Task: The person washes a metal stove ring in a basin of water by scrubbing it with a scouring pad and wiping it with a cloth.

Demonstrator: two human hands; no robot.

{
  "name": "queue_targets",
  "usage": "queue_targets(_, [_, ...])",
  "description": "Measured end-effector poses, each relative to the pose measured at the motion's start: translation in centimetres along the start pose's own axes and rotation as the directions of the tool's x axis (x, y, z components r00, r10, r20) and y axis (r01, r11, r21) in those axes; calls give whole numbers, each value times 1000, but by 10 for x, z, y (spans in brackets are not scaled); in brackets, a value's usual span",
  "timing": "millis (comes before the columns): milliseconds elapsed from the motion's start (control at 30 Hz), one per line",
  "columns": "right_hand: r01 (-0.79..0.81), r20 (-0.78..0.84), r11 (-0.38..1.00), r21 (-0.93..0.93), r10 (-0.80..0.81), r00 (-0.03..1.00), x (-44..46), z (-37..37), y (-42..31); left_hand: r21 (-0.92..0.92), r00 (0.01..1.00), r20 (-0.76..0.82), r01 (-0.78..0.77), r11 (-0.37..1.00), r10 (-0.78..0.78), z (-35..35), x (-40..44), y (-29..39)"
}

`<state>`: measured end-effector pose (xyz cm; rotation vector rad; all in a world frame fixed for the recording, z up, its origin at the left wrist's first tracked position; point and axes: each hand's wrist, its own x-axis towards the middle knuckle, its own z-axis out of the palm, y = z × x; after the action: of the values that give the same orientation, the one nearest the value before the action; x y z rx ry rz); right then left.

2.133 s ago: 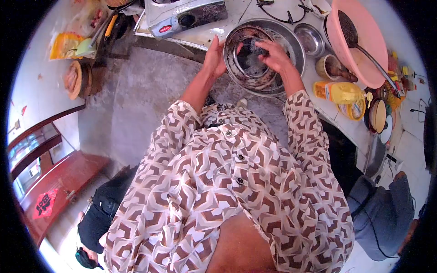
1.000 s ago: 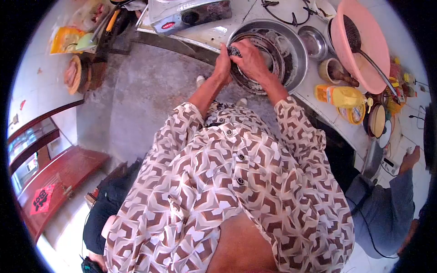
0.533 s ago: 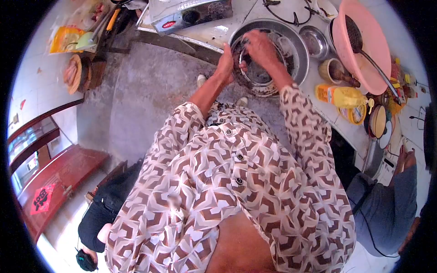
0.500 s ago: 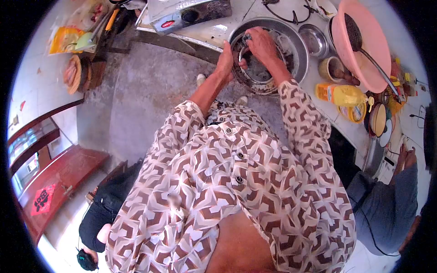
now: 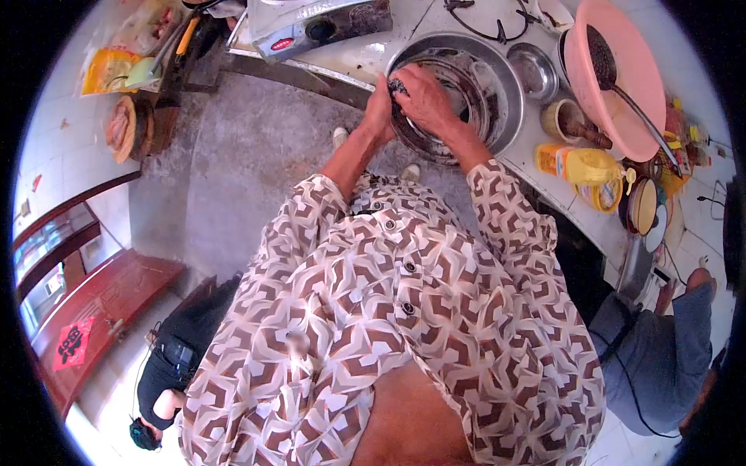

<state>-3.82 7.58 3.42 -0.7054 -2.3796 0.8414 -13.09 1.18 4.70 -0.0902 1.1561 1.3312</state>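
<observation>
A wide steel basin sits at the counter's front edge, holding a round, blackened metal pan. Fingers of my left hand curl over the pan's left edge, with the thumb up along the rim. Closed around a dark, wiry scrubber, my right hand presses at the pan's upper left side, close beside the left hand. Much of the scrubber and the pan's left part are hidden under my fingers. To the basin's right stands a small steel bowl.
A gas stove stands left of the basin. On the right are a pink basin with a skimmer, a mortar and a yellow oil bottle. Two people are nearby, in a black top and grey clothing.
My right hand has moved left with the scrubber, from the pan's middle to its left edge beside my left hand. The person on the right has shifted an arm.
</observation>
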Motion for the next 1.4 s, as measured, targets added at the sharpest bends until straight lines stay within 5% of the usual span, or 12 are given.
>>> queue_targets(33, [1, 19, 998, 66, -2, 1000, -1, 0, 10, -23, 996, -93, 10, 1000, -12, 6, -6, 1])
queue_targets(167, [-323, -56, 940, -115, 318, 946, 17, -10, 50, -115, 803, 596, 101, 988, -12, -45, 37, -15])
queue_targets(267, [-110, 51, 994, -7, 110, 993, 9, -3, 16, 98, 998, -8, -55, 994, 56, -10, 15, -9])
queue_targets(300, [-26, 79, 999, 30, 24, 997, 3, -7, -4, -79, 979, -203, -22, 997, 5, 13, -1, 0])
queue_targets(433, [-83, -5, 991, -102, 83, 997, 10, -15, 42, 26, 970, 241, -33, 999, 26, -12, 8, -10])
queue_targets(533, [-286, 28, 937, -200, 297, 954, 12, -22, 45, -33, 974, 221, 56, 998, -47, -7, 5, -4])
queue_targets(633, [-28, 70, 998, -52, 32, 997, -3, -14, 7, 33, 989, -148, 1, 999, 4, 15, -4, -1])
queue_targets(700, [83, 77, 996, 33, -86, 993, -7, -14, 13, 68, 994, 108, 4, 998, -12, -17, 15, -14])
queue_targets(767, [-87, 43, 985, -149, 94, 995, 5, -21, 29, -1, 950, 298, 97, 995, -92, -23, 19, -12])
queue_targets(900, [-25, 73, 995, -101, 32, 997, -8, -16, 7, -29, 998, -68, -4, 1000, 2, 1, 11, -12])
queue_targets(1200, [-168, 8, 968, -185, 172, 985, -7, -21, 14, 218, 995, 103, -27, 976, 5, -10, 13, -12])
queue_targets(1400, [-427, 22, 882, 202, 431, 902, -29, -86, 31, 230, 978, 133, -190, 954, 163, -7, 9, -7])
